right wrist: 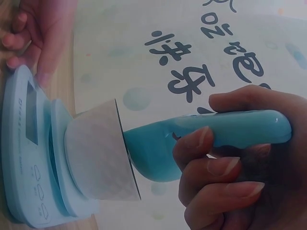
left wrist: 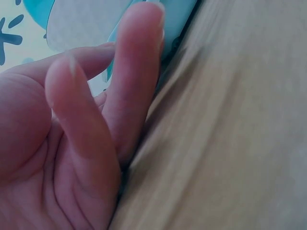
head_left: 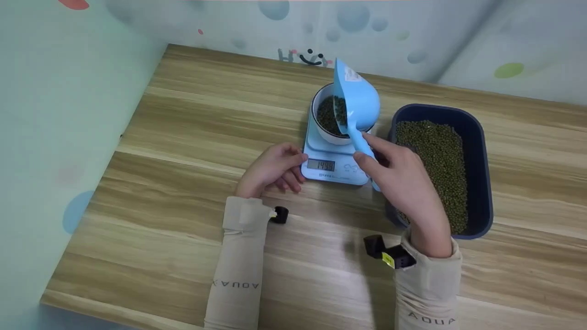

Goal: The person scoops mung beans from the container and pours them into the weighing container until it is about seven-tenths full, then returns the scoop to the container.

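Observation:
In the head view a light-blue kitchen scale [head_left: 340, 176] stands on the table, its display [head_left: 321, 165] lit with digits that look like 149.8. On it sits a white, dark-rimmed bowl [head_left: 337, 139] with small green beans [head_left: 328, 114] inside. My right hand [head_left: 403, 176] grips the handle of a blue scoop [head_left: 362, 103], tilted over the bowl with beans at its mouth. The scoop touches or nearly touches the rim in the right wrist view. My left hand [head_left: 275, 169] holds the scale's left edge by thumb and fingertips; the other fingers [left wrist: 84, 115] curl loosely.
Right of the scale, a dark-blue tub [head_left: 479, 183] holds many more green beans [head_left: 435, 160]. Behind the wooden table [head_left: 192, 137] rises a printed wall [head_left: 229, 27], and another wall [head_left: 69, 114] borders its left edge.

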### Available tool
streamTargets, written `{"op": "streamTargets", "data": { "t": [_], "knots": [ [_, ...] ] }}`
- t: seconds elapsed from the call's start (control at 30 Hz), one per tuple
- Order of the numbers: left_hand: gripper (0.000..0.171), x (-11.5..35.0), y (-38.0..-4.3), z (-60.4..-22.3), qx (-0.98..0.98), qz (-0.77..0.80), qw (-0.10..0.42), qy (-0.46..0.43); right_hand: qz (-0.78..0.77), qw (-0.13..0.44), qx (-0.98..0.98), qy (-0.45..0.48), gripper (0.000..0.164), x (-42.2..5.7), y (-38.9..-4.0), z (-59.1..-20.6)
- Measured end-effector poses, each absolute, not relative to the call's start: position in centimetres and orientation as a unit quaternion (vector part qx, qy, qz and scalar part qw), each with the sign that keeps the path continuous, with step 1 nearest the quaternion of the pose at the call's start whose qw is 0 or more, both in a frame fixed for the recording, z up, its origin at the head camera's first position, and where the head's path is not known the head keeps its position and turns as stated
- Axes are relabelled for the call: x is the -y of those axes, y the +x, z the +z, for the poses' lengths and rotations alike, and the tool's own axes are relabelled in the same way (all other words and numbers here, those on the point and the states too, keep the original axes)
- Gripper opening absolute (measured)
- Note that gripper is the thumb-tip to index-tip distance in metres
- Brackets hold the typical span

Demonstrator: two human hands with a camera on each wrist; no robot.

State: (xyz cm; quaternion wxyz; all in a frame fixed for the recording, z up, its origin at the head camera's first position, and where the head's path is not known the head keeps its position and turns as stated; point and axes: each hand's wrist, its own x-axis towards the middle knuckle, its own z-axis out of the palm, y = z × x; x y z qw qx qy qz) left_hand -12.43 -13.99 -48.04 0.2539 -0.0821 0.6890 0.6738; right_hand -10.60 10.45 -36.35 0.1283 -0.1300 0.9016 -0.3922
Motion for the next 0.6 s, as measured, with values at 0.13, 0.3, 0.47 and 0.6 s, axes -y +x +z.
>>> {"op": "streamTargets", "data": {
  "t": [0.13, 0.3, 0.47, 0.6],
  "knots": [
    [0.030, 14.01, -12.40, -47.88, -0.693, 0.668, 0.257, -0.083, -0.391, 0.126, -0.902, -0.131, 0.044, -10.43, -10.59, -36.36],
    [0.031, 14.08, -12.45, -47.82, -0.700, 0.660, 0.262, -0.083, -0.392, 0.126, -0.901, -0.134, 0.044, -10.37, -10.60, -36.36],
    [0.030, 14.11, -12.46, -47.85, -0.704, 0.656, 0.261, -0.080, -0.393, 0.126, -0.901, -0.135, 0.045, -10.33, -10.59, -36.38],
    [0.029, 14.17, -12.43, -48.01, -0.706, 0.656, 0.258, -0.073, -0.394, 0.126, -0.900, -0.138, 0.046, -10.32, -10.60, -36.44]
  ]
}}
